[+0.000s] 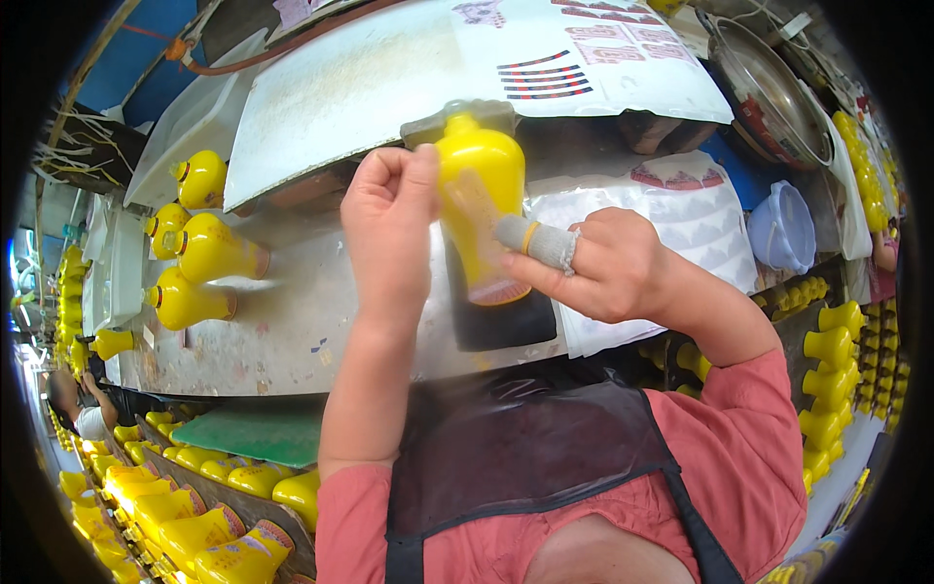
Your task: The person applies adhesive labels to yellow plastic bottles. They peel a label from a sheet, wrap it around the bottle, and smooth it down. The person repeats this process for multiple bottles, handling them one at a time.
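Note:
A glossy yellow bottle (484, 161) with a narrow clear neck lies in front of me, its neck end on a grey cloth-like pad (418, 129) and its base over a black pad (496, 326). A pale, blurred translucent patch (475, 201) shows on its side, and a reddish patterned band (498, 291) rings its base. My left hand (391, 209) is closed beside the bottle's shoulder; what its thumb and finger pinch, if anything, is hidden. My right hand (613, 261) wears a grey knitted finger cover (547, 245) with a yellow band. Its thumb and forefinger come together against the bottle's lower side.
Several yellow bottles (222, 247) stand at the left of the metal table (277, 331). Decal sheets (652, 219) lie at right, near a pale blue bucket (781, 229). A white board (360, 88) spans the back. Racked bottles (185, 526) fill lower left; a person (92, 414) is beyond.

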The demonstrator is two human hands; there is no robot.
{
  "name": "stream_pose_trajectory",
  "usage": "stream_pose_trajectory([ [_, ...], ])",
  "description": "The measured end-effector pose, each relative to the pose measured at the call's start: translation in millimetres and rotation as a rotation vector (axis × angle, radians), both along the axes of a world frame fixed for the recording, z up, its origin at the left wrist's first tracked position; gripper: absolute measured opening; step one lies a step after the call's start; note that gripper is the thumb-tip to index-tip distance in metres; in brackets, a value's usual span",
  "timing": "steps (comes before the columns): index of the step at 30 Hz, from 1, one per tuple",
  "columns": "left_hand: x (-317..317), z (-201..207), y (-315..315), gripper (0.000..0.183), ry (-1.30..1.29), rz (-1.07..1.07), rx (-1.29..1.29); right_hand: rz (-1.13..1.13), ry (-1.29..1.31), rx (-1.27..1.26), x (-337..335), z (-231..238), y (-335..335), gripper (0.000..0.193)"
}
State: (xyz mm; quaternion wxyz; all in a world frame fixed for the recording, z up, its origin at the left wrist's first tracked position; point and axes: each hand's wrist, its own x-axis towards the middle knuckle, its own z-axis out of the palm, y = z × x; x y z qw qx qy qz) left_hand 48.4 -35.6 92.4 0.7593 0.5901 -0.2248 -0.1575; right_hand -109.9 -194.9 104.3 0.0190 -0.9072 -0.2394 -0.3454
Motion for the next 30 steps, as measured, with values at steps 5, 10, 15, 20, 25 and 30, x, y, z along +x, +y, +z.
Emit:
stream_pose_trajectory([
  [5, -15, -2, 27, 0.029, 0.115, -0.147, 0.325, -0.004, 0.042, 0.1, -2, 3, -3, 0.049],
  [10, -32, -9, 11, 0.033, 0.279, -0.066, 0.117, 0.012, 0.04, 0.051, -1, 2, 1, 0.042],
  [15, -13, -1, 0, 0.047, -0.047, -0.087, 0.012, -0.031, -0.055, 0.021, 1, -6, 0, 0.05],
  [20, 5, -15, -7, 0.05, -0.745, 0.076, 0.292, -0.076, 0.084, -0.102, 7, -24, -8, 0.038],
  [25, 6, -36, -7, 0.049, -0.785, 0.213, 0.322, -0.077, 0.032, -0.104, 8, -45, -11, 0.042],
  [30, 9, -46, -9, 0.043, -0.592, 0.149, 0.297, 0.012, -0.002, -0.076, -1, -53, -4, 0.037],
])
